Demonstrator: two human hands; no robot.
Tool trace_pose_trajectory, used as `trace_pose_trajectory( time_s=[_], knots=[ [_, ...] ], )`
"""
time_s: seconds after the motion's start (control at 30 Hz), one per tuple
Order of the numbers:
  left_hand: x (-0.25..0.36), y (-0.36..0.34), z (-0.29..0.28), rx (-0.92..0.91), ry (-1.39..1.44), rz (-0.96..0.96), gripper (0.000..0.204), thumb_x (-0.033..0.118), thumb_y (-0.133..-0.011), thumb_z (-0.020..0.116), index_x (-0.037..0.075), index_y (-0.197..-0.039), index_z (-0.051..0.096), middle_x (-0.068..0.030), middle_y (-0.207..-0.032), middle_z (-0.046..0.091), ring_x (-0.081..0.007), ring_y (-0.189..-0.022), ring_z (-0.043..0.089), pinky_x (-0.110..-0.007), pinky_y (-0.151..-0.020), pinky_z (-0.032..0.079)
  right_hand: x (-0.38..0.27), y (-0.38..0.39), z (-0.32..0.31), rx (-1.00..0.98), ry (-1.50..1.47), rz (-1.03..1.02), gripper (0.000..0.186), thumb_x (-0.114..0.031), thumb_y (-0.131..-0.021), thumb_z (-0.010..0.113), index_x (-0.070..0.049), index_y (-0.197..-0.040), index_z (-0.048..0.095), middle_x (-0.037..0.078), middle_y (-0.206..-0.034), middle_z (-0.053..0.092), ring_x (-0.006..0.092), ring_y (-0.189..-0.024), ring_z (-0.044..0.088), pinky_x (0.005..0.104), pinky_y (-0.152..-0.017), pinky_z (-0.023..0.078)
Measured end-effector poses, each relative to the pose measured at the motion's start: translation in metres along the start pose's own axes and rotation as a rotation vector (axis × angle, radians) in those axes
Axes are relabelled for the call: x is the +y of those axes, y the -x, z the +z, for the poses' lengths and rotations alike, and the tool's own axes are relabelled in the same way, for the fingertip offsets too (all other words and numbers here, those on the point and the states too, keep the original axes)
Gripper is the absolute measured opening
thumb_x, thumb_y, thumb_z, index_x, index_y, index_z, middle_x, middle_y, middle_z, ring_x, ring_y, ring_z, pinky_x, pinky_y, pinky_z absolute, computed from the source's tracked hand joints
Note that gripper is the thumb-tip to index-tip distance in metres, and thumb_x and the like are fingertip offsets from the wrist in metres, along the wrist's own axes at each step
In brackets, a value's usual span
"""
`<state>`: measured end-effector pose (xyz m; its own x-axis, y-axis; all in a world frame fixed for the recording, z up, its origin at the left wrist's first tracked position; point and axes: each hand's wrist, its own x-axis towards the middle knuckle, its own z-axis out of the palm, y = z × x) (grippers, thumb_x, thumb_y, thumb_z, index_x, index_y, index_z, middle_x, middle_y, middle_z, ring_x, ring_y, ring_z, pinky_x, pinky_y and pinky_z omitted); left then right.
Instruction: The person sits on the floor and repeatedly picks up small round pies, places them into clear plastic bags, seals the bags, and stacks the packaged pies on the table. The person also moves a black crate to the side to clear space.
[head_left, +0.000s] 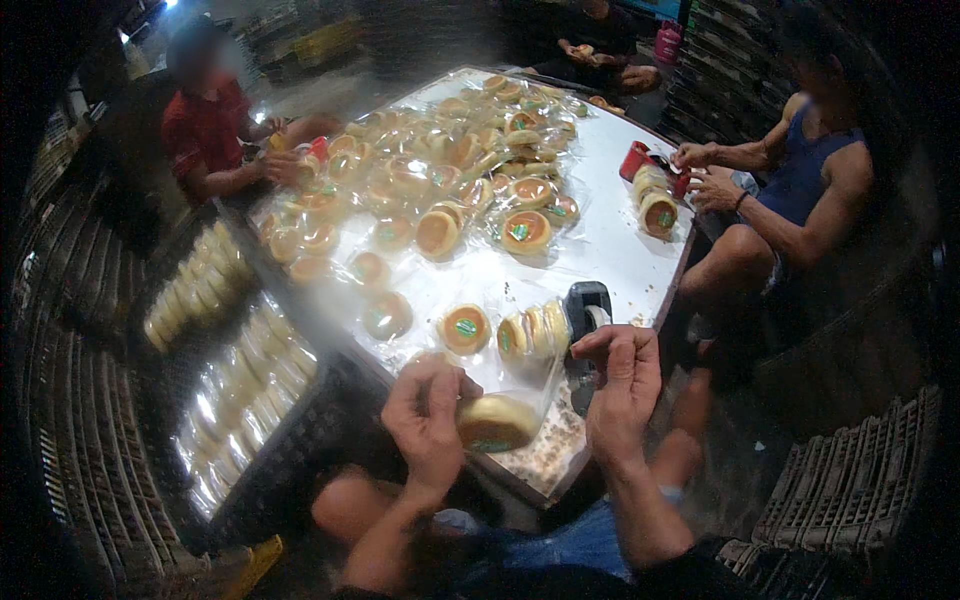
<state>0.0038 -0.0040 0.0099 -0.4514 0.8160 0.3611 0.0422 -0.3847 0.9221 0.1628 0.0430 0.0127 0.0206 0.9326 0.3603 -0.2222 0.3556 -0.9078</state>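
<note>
My left hand (pixel 430 415) grips a pale round bun (pixel 500 420) in a clear bag near the table's front edge. The bag's loose plastic stretches up toward my right hand (pixel 625 395), whose thumb and fingertips are pinched together beside a black tape dispenser (pixel 588 305); what they hold is too small to make out. Just beyond my hands lie a bagged row of buns (pixel 530 330) and a single bun with a golden top and green label (pixel 465 330).
Many bagged buns (pixel 440 150) cover the white table (pixel 620 280). A black crate (pixel 300 450) of bagged buns stands at left. Co-workers in red (pixel 205 140) and blue (pixel 810 190) sit either side, the latter by a red dispenser (pixel 637 160); another (pixel 590 50) sits behind.
</note>
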Motion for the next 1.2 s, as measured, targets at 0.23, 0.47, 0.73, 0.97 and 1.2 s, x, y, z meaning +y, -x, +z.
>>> trace_pose_trajectory(
  time_s=[0.23,0.47,0.73,0.97,1.2],
  knots=[
    [0.008,0.02,0.012,-0.07,-0.096,-0.044,0.02,0.011,-0.098,0.053,-0.003,-0.086,0.062,-0.0066,-0.073,0.064,-0.0108,-0.067,0.059,-0.025,-0.065,0.048,0.004,0.028,-0.012,-0.147,-0.132,0.042,0.018,-0.009,-0.095,0.052,-0.002,-0.11,0.045,0.012,-0.101,0.059,0.0204,-0.096,0.06,0.0359,-0.091,0.048],
    [0.012,0.027,0.013,0.003,-0.081,-0.007,0.031,0.017,-0.102,0.045,-0.003,-0.085,0.061,-0.0064,-0.07,0.063,-0.011,-0.066,0.06,-0.024,-0.063,0.047,-0.009,0.028,-0.026,-0.286,-0.078,-0.012,0.019,-0.018,-0.099,0.051,-0.002,-0.107,0.045,0.014,-0.099,0.06,0.0193,-0.093,0.06,0.0331,-0.086,0.048],
    [0.012,0.021,0.002,0.036,0.023,0.0,0.032,0.017,-0.102,0.043,-0.001,-0.08,0.057,-0.005,-0.072,0.06,-0.0098,-0.065,0.056,-0.024,-0.062,0.046,-0.024,0.029,-0.004,-0.155,-0.176,-0.107,0.02,-0.021,-0.101,0.048,-0.003,-0.105,0.04,0.017,-0.106,0.059,0.0196,-0.095,0.06,0.0317,-0.088,0.046],
    [0.013,0.012,-0.007,0.044,-0.095,-0.071,0.028,0.017,-0.101,0.049,-0.001,-0.082,0.059,-0.0012,-0.068,0.056,-0.0058,-0.06,0.05,-0.022,-0.055,0.04,-0.018,0.028,0.012,-0.23,-0.1,-0.109,0.009,-0.004,-0.098,0.047,-0.002,-0.107,0.046,0.014,-0.095,0.062,0.0205,-0.087,0.064,0.0336,-0.082,0.053],
    [-0.01,0.004,-0.018,-0.036,-0.03,-0.309,0.02,0.019,-0.096,0.061,0.0,-0.089,0.061,0.0016,-0.062,0.051,-0.0056,-0.058,0.046,-0.024,-0.054,0.039,-0.004,0.034,0.031,-0.176,-0.331,0.072,0.019,-0.024,-0.105,0.036,-0.006,-0.11,0.035,0.021,-0.098,0.063,0.0287,-0.087,0.067,0.0413,-0.081,0.056]
  ],
)
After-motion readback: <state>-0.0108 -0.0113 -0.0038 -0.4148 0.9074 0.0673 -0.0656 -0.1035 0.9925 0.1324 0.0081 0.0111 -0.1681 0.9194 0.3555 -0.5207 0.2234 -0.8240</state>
